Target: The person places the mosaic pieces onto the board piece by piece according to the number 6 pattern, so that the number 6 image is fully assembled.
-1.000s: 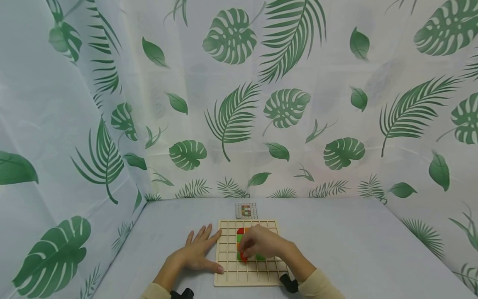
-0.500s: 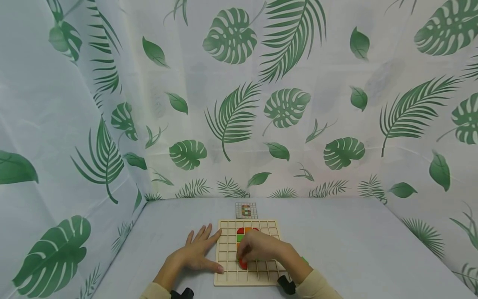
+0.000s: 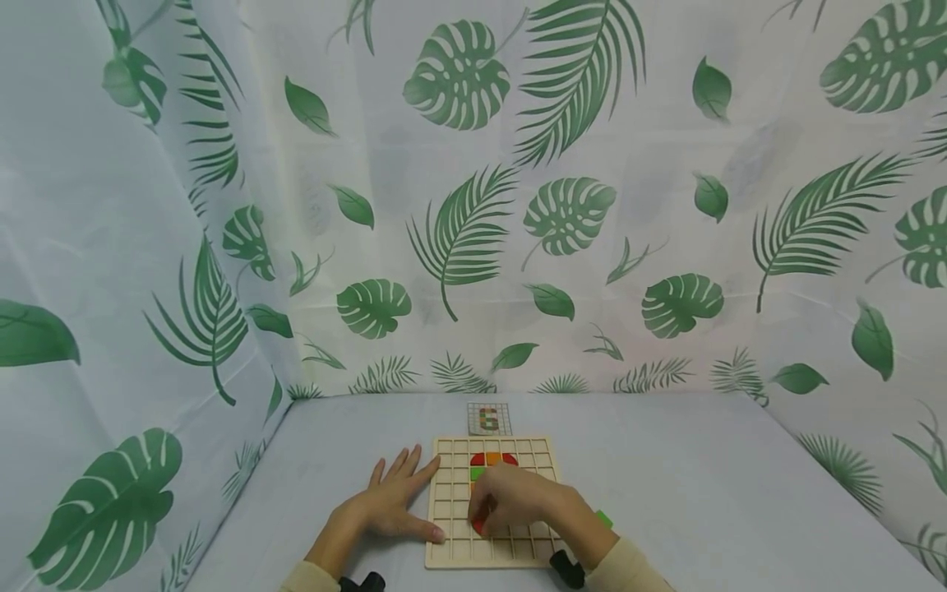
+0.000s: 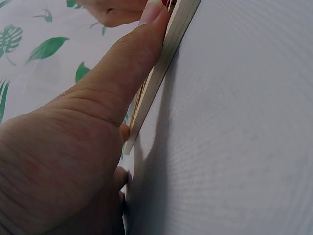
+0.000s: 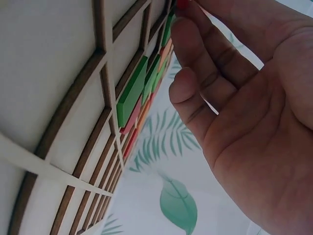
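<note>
My right hand [image 3: 518, 497] is over the wooden grid board [image 3: 451, 552], its fingertips pinching a red tile [image 3: 479, 524] with a rounded edge. In the right wrist view only a sliver of that red tile [image 5: 182, 4] shows between the fingertips. Red, orange and green tiles sit in the grid cells beyond, among them a green tile [image 5: 131, 93]; my hand covers part of them in the head view. My left hand [image 3: 388, 503] lies with fingers spread at the board's left side. Its thumb [image 4: 139, 54] rests on the board's edge.
Behind the board lies a small card [image 3: 489, 419] printed with a coloured figure 6 on a grid. A loose green tile [image 3: 604, 519] is on the white table beside my right forearm. A leaf-patterned cloth [image 3: 459, 247] hangs at the back and left.
My right hand has moved slightly down the board with the red tile, which now lies lower. The green tile beside the forearm has come into view. The left hand stays where it was.
</note>
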Demonstrator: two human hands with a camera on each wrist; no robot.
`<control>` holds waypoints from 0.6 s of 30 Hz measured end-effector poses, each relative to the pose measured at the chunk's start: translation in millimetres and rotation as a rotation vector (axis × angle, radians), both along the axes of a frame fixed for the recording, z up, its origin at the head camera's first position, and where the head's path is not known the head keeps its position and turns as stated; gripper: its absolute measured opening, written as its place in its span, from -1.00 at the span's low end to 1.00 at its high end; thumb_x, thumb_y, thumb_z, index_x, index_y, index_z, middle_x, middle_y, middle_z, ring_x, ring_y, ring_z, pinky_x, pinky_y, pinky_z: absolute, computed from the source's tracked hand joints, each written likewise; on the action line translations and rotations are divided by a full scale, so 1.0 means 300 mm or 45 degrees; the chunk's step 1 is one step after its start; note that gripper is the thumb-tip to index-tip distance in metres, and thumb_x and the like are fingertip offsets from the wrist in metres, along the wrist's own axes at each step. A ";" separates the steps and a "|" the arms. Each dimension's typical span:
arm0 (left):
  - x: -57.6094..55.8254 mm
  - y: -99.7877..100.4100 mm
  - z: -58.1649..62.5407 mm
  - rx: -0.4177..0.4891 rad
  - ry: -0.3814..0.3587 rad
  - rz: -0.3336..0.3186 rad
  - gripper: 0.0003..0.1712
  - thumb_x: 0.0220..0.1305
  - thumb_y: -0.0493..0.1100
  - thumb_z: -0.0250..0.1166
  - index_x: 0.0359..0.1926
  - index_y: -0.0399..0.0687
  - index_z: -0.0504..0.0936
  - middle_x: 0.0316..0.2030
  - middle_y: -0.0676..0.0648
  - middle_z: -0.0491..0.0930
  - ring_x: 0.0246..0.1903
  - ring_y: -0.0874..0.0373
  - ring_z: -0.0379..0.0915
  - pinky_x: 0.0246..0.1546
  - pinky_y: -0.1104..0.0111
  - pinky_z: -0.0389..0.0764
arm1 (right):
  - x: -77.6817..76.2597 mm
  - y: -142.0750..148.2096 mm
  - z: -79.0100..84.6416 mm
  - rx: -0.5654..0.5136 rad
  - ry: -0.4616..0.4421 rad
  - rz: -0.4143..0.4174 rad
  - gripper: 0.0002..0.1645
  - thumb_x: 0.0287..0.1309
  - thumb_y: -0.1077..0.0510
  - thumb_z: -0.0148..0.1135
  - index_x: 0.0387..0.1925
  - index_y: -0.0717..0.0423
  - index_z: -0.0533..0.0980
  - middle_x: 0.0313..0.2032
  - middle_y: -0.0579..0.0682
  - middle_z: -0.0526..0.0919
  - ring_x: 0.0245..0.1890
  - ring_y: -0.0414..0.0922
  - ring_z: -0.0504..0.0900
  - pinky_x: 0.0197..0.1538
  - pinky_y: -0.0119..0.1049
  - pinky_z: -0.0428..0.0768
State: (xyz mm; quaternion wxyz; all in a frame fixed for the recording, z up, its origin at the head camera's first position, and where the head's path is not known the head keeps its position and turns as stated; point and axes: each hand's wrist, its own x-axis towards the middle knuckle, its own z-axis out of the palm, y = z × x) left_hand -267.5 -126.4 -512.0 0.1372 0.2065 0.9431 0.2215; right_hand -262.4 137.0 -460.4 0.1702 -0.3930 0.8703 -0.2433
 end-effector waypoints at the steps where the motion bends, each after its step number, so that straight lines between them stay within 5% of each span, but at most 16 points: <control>1: 0.002 0.002 0.003 -0.002 -0.004 0.002 0.42 -0.09 0.62 0.44 0.66 0.16 0.08 0.67 -0.28 -0.18 0.66 -0.28 -0.37 0.52 -0.40 -0.38 | 0.001 -0.001 -0.001 0.007 0.005 0.001 -0.75 -0.02 0.27 0.62 -0.26 -0.04 0.82 -0.39 -0.35 0.73 -0.42 -0.45 0.57 -0.29 -0.51 0.63; 18: -0.005 0.002 -0.007 0.001 -0.014 0.007 0.42 -0.11 0.64 0.44 0.66 0.19 0.09 0.67 -0.28 -0.19 0.66 -0.27 -0.38 0.52 -0.39 -0.41 | 0.012 0.003 0.000 0.027 0.060 -0.003 -0.78 -0.02 0.26 0.63 -0.28 -0.04 0.82 -0.42 -0.35 0.74 -0.47 -0.46 0.54 -0.35 -0.53 0.60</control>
